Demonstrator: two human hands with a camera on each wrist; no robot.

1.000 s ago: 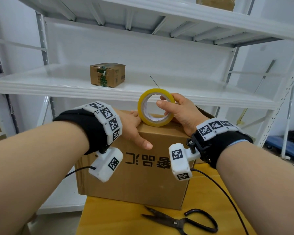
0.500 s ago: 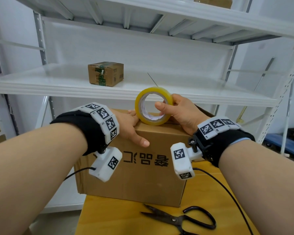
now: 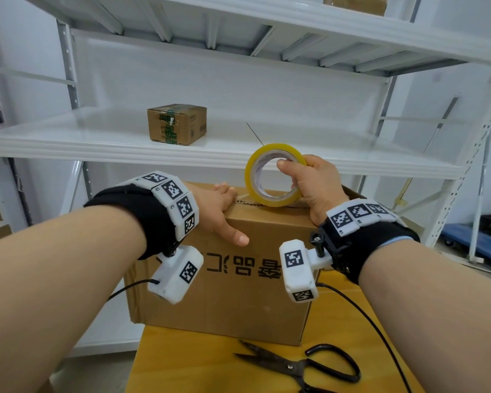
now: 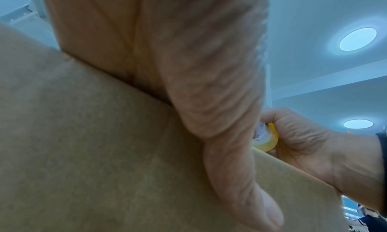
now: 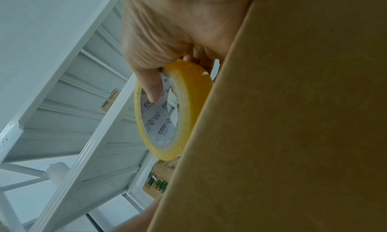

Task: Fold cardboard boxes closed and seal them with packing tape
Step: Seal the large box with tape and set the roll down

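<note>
Cardboard box (image 3: 224, 293), brown with dark characters printed on its near side, stands on a yellow wooden surface (image 3: 187, 364) in front of a white metal shelf rack (image 3: 68, 143). From the left, the left hand (image 3: 219, 214) lies flat on the box's closed top, fingers straight, its thumb hanging over the near edge. Just right of it, the right hand (image 3: 312, 185) grips a yellow roll of packing tape (image 3: 275, 174), thumb hooked through the core, the roll upright with its lower rim at the box top. Black-handled scissors (image 3: 301, 367) lie on the surface before the box. Back on the shelf, to the left, sits a small brown carton (image 3: 176, 123).
</note>
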